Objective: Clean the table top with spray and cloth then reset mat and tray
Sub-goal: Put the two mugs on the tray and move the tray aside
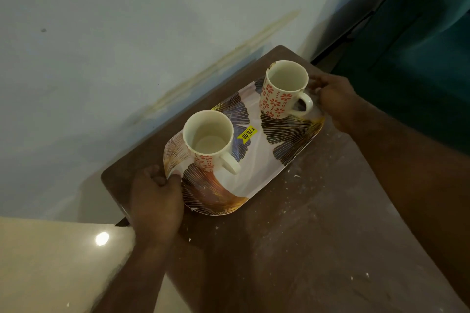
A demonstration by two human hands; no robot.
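A white tray (256,173) printed with dark and gold leaves sits at the far corner of a brown table top (292,241). Two cream mugs with red flowers stand upright on it, one near the left end (209,143), one near the right end (283,90). Both look empty. My left hand (156,201) grips the tray's left end, thumb over the rim. My right hand (333,100) grips the right end beside the far mug's handle. A yellow price sticker (247,132) is on the tray. White crumbs and dust speckle the table near the tray.
A pale blue wall (127,46) with a yellowish stain runs close behind the table. A dark green sofa or chair (419,46) stands at the right. Glossy cream floor (50,262) shows at the lower left. No spray, cloth or mat is in view.
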